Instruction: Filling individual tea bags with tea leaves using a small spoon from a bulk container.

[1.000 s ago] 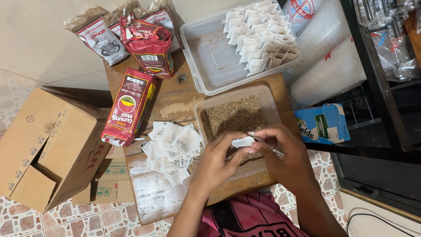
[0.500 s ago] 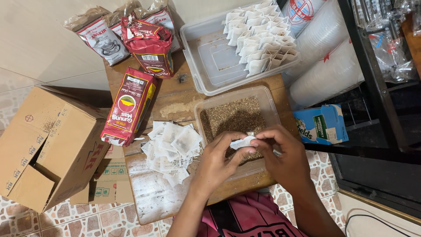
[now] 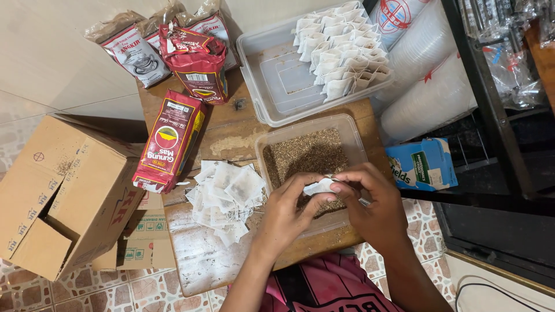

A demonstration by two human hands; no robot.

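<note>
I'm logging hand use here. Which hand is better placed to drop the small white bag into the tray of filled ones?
Probably the right hand: it pinches the small white bag with the left hand, and the tray of filled bags lies ahead, its bags toward the right.

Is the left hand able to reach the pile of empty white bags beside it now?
Probably yes. The left hand is close to the pile of empty white bags with nothing between them, but its fingers pinch a small white bag together with the right hand.
</note>
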